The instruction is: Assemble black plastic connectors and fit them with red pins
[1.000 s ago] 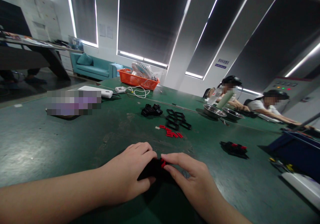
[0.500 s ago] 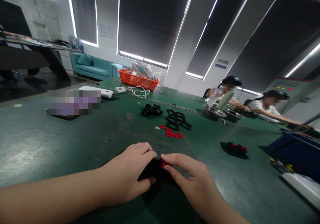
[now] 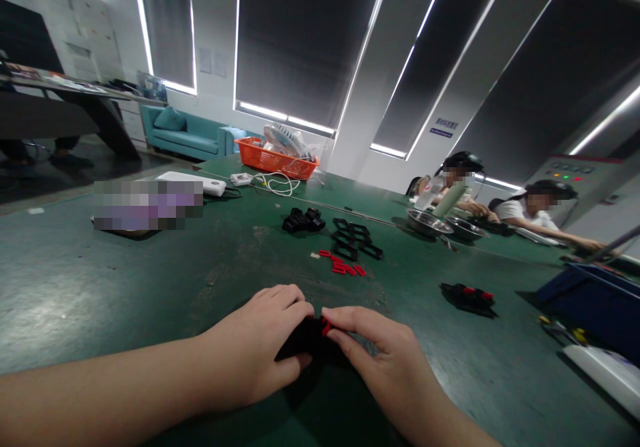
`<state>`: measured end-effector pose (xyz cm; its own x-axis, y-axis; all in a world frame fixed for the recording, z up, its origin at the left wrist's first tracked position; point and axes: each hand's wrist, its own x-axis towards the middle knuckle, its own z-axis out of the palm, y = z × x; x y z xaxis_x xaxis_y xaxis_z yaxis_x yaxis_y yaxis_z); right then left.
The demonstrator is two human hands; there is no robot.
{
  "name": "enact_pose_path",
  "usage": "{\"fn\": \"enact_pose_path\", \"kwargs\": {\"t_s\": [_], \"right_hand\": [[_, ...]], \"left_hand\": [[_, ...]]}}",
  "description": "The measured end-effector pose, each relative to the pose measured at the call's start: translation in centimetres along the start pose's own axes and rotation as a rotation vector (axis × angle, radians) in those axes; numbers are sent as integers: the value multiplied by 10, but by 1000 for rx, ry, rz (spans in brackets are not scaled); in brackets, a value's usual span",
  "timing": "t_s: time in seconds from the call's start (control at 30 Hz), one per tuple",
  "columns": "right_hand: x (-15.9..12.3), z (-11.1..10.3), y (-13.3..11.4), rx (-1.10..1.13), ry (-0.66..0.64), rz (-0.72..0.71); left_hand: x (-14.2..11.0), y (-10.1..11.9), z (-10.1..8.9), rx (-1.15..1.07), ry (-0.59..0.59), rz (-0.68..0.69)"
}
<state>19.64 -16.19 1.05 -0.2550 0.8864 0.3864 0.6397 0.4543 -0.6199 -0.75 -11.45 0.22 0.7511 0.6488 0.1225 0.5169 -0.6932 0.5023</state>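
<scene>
My left hand point(image 3: 275, 337) is closed round a black part point(image 3: 307, 339), its thumb below and its fingers above. Much of that part is covered by the hand or lost in dark shadow. Between the thumb and forefinger of my right hand point(image 3: 373, 340) a small red piece point(image 3: 326, 327) is pinched against the black part's right end. Past the hands lie several loose red rings point(image 3: 345, 269), oblong in shape. Just behind them are several black rectangular frames point(image 3: 346, 250) and a cluster of black parts point(image 3: 303, 220). Off to the right rests a black part with red pieces point(image 3: 469, 299).
An orange basket point(image 3: 275, 160) with a fan stands at the back beside white cables. A pixelated flat item point(image 3: 145, 208) lies left. Steel bowls point(image 3: 429, 223) stand back right, near two people at work. A dark blue bin point(image 3: 595, 307) is at the right edge.
</scene>
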Motion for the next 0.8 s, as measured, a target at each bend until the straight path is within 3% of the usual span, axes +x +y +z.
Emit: {"fn": "enact_pose_path", "kwargs": {"t_s": [0.8], "right_hand": [[0,1,-1,-15,-10,1]], "left_hand": [[-2,-4,3,1,38,32]]}}
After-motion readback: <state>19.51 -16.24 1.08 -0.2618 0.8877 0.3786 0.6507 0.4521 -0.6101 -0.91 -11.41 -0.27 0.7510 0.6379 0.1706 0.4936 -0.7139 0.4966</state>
